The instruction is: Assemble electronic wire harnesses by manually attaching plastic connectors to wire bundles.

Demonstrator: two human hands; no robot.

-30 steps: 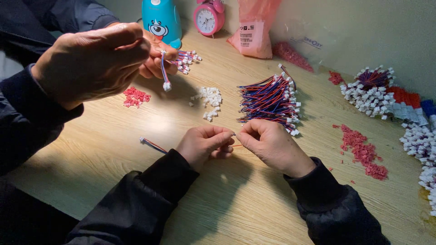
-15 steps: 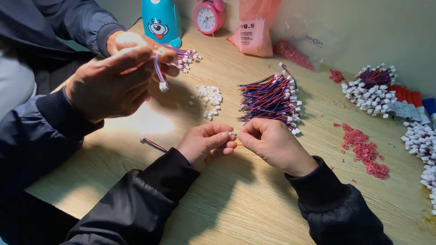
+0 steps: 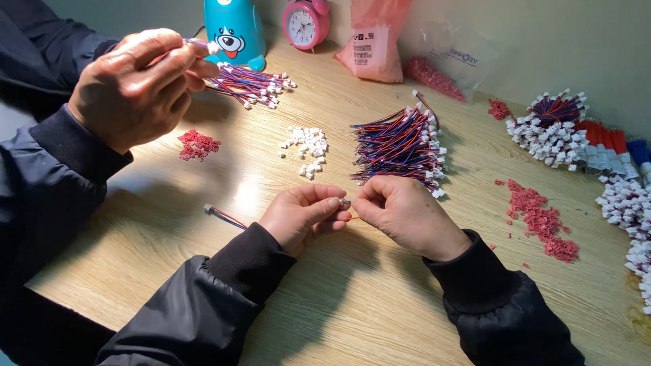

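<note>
In the head view, a small white plug (image 3: 344, 201) is pinched between the left hand (image 3: 302, 215) and the right hand (image 3: 405, 215). Both hands are closed tight on it, fingertip to fingertip. A red and blue wire (image 3: 224, 216) is seen sticking out from behind the left hand, so it is held there too. All this is found just below the big bunch of wires (image 3: 400, 144), on the wooden table (image 3: 352, 298).

As a guess, the work is only partly done. Many wires with white ends are piled in the big bunch of wires and in another bunch (image 3: 249, 85) up and to the left of it. Loose white plugs (image 3: 306, 144) are left just to the left of the big bunch. Red bits (image 3: 542, 220) are scattered to its lower right, and more red bits (image 3: 197, 144) lie far to its left. So much is left.

Compared with the earlier pictures, the two hands have stayed in the same place below the big bunch. Another person's hands (image 3: 135, 85), far left of the big bunch, have been lifted higher, and a wire with a white end is held in them.
</note>
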